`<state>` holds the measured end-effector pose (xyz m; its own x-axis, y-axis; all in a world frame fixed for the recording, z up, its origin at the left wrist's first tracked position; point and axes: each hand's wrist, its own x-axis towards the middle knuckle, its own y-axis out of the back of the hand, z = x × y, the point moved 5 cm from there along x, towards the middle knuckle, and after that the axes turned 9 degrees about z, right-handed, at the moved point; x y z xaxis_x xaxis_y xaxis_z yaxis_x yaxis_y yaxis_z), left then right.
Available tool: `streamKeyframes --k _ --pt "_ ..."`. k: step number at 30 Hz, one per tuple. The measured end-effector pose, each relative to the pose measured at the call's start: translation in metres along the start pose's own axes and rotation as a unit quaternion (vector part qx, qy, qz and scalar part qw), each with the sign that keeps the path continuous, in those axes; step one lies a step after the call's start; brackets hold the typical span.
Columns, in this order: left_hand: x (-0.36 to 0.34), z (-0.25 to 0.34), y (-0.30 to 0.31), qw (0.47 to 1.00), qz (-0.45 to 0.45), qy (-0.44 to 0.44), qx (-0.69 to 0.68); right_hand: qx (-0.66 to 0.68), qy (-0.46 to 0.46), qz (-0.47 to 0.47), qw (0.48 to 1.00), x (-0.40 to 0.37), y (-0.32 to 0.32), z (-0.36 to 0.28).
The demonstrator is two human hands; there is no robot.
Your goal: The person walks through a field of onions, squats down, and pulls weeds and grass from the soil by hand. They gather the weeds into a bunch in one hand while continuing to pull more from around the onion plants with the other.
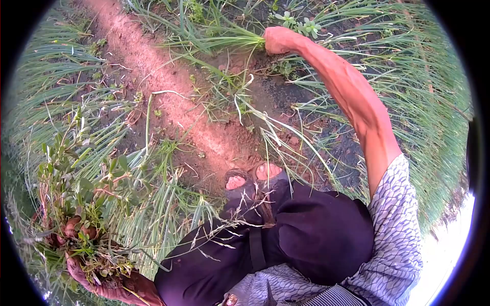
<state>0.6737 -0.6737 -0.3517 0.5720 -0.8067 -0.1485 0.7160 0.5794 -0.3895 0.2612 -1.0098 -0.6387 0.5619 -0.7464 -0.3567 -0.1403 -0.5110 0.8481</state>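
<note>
My right hand (278,41) reaches far out in front, closed round the base of a tuft of grass (232,41) whose long green blades fan to the left. Beside its knuckles grows a small broad-leaved plant (301,24). At the lower left, my left hand (79,265) is wrapped round a thick bundle of pulled weeds (99,204), leafy stems mixed with thin grass and roots. The bundle hides part of that hand, but some curled fingers show among the leaves.
Rows of onion-like plants (413,66) stand on both sides. A bare reddish soil strip (168,86) runs between them to my feet (268,171). Dry grass stalks (224,227) cross in front of my dark trousers (326,234).
</note>
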Motion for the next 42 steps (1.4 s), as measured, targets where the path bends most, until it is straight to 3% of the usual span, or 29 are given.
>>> streamKeyframes --k 1,2,5,6,10,15,19,22,28,30,35,38,41,42 --pt "0.001 -0.003 0.002 1.000 0.003 0.000 0.001 0.221 -0.008 0.003 0.975 -0.009 0.016 -0.002" --pt "0.000 -0.008 0.004 1.000 0.008 0.004 0.001 0.343 -0.132 -0.033 0.930 -0.024 0.030 -0.021" --pt "0.006 -0.019 0.001 1.000 0.005 0.012 0.001 0.156 0.005 0.097 0.983 -0.010 0.070 -0.037" --pt "0.008 -0.018 0.000 1.000 0.005 0.007 0.001 0.028 -0.057 0.090 0.994 -0.010 0.069 -0.036" --pt "0.010 -0.022 0.004 1.000 0.016 0.000 0.004 -0.162 0.003 -0.002 0.987 -0.006 0.025 -0.035" --pt "0.005 -0.022 0.001 0.999 0.029 -0.001 0.017 -0.136 -0.063 -0.017 0.989 -0.017 0.012 -0.063" --pt "0.002 -0.017 -0.009 0.999 0.031 -0.013 0.021 -0.173 -0.040 -0.057 0.982 -0.027 0.001 -0.096" --pt "-0.001 -0.013 -0.013 0.999 0.034 -0.021 0.029 -0.166 -0.025 -0.001 0.986 -0.026 -0.026 -0.093" --pt "-0.006 -0.006 -0.027 0.998 0.040 -0.043 0.033 -0.122 -0.061 -0.001 0.991 -0.034 -0.029 -0.106" --pt "-0.008 -0.005 -0.029 0.990 0.093 -0.058 0.086 -0.106 -0.075 -0.058 0.990 -0.034 -0.023 -0.109" --pt "-0.016 -0.005 -0.037 0.948 0.225 -0.099 0.201 -0.065 -0.101 -0.010 0.993 -0.030 -0.027 -0.095" --pt "-0.015 -0.007 -0.039 0.951 0.196 -0.107 0.215 -0.044 -0.116 -0.048 0.991 -0.024 -0.031 -0.086" --pt "-0.014 -0.008 -0.043 0.958 0.167 -0.089 0.215 -0.087 0.021 -0.039 0.995 0.000 -0.060 -0.045" --pt "-0.014 -0.010 -0.046 0.964 0.151 -0.069 0.208 0.106 0.050 -0.015 0.993 -0.009 -0.053 -0.036"
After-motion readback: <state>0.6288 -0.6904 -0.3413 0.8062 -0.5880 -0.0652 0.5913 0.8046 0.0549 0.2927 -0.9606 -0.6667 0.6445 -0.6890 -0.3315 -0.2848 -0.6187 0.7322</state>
